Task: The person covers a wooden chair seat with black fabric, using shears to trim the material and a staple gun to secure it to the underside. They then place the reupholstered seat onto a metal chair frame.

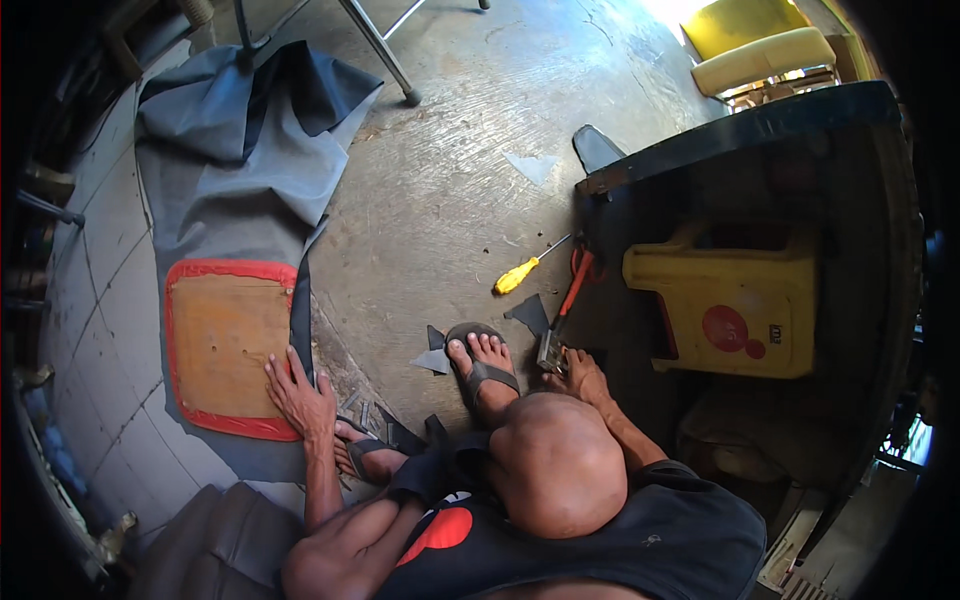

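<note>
My left hand lies with fingers spread on the right edge of a wooden seat panel. Red covering is folded around the panel's rim. Beneath it spreads a large grey sheet of upholstery material, crumpled toward the far end. My right hand is low beside my right foot, its fingers curled at a silver metal tool that looks like a staple gun. The grip is partly hidden in shadow. A red-orange handle lies just beyond that tool.
A yellow-handled screwdriver lies on the floor ahead. Grey scraps and metal strips are scattered near my feet. To the right, a yellow plastic stool sits under a dark table. Metal chair legs stand at the far side.
</note>
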### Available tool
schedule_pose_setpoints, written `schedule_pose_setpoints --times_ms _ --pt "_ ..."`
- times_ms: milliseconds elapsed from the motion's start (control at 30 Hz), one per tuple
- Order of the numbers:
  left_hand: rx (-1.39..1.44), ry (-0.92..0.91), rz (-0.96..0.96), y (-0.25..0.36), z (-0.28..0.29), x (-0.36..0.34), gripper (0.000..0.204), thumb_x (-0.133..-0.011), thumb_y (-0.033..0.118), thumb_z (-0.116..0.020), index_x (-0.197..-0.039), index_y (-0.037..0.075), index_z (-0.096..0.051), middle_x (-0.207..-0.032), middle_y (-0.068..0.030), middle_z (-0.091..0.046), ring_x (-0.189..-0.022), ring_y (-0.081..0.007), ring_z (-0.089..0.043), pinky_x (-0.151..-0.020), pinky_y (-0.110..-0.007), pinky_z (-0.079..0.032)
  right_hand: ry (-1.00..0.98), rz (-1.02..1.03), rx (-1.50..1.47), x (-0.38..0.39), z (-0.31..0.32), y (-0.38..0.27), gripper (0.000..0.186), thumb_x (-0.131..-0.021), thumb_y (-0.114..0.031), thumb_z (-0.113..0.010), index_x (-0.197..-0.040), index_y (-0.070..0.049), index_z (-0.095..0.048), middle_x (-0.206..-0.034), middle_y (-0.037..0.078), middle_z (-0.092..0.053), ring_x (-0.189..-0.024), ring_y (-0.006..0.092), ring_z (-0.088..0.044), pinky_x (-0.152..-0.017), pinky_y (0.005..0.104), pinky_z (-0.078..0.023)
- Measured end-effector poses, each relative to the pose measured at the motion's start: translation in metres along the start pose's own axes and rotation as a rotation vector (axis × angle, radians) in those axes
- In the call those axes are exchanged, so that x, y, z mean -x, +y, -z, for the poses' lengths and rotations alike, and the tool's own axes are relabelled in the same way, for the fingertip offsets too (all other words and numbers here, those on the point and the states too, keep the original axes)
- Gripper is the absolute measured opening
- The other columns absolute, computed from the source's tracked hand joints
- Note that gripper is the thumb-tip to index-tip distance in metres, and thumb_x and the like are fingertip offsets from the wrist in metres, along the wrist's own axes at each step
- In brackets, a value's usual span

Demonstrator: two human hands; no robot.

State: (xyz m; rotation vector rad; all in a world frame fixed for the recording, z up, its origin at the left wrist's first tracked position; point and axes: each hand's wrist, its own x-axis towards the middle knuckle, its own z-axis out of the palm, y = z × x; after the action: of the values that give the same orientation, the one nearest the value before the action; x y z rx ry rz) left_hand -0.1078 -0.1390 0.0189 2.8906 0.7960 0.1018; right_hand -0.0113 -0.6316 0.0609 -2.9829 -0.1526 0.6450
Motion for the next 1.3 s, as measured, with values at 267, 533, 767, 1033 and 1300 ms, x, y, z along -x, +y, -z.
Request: schedule_pose_setpoints --times_ms 267,533,767,1033,1300 --pt "-0.037 -0.011 0.021 -0.020 -0.017 0.010 0.082 -0.085 0.035 -0.076 -0.157 0.014 -0.043 -0.157 -0.0253 -0.039 -0.147 -0.0488 -0.034 -0.113 -0.065 -0.034 0.189 -0.083 -0.009 -0.097 -0.009 0.036 0.038 -0.089 -0.029 -0.074 -0.113 -0.003 -0.062 -0.100 0.016 -0.067 -0.091 0.0319 -0.065 -0.078 0.0473 -0.054" --pt "-0.045 -0.088 0.093 -0.003 0.002 -0.001 0.079 -0.086 0.031 -0.074 -0.156 0.011 -0.043 -0.158 -0.0254 -0.038 -0.148 -0.0472 -0.032 -0.116 -0.063 -0.031 0.225 -0.234 0.107 -0.214 -0.011 0.023 0.031 -0.091 -0.026 -0.072 -0.111 -0.004 -0.065 -0.096 0.013 -0.071 -0.084 0.0245 -0.069 -0.074 0.0444 -0.057" --pt "-0.048 -0.125 0.118 -0.004 0.004 0.005 0.077 -0.086 0.027 -0.073 -0.155 0.009 -0.043 -0.159 -0.0254 -0.036 -0.149 -0.0458 -0.030 -0.118 -0.062 -0.028 0.246 -0.352 -0.005 -0.217 -0.021 0.040 0.035 -0.090 -0.029 -0.073 -0.115 -0.005 -0.065 -0.101 0.017 -0.071 -0.089 0.0314 -0.070 -0.077 0.0482 -0.057" --pt "0.052 -0.127 0.097 0.014 -0.013 -0.005 0.075 -0.086 0.023 -0.071 -0.154 0.007 -0.043 -0.159 -0.0257 -0.034 -0.151 -0.0445 -0.028 -0.121 -0.060 -0.025 0.511 -0.197 -0.233 -0.214 -0.027 0.179 0.040 -0.089 -0.032 -0.074 -0.119 -0.007 -0.064 -0.107 0.021 -0.072 -0.095 0.0394 -0.071 -0.081 0.0526 -0.056" --pt "-0.032 -0.046 0.130 -0.001 0.001 0.010 0.079 -0.081 0.019 -0.074 -0.152 0.005 -0.043 -0.155 -0.0269 -0.035 -0.148 -0.0466 -0.029 -0.119 -0.059 -0.027 0.471 -0.597 -0.036 -0.173 0.001 0.051 0.044 -0.084 -0.018 -0.069 -0.125 -0.003 -0.061 -0.112 0.023 -0.066 -0.112 0.0413 -0.064 -0.097 0.0517 -0.051"
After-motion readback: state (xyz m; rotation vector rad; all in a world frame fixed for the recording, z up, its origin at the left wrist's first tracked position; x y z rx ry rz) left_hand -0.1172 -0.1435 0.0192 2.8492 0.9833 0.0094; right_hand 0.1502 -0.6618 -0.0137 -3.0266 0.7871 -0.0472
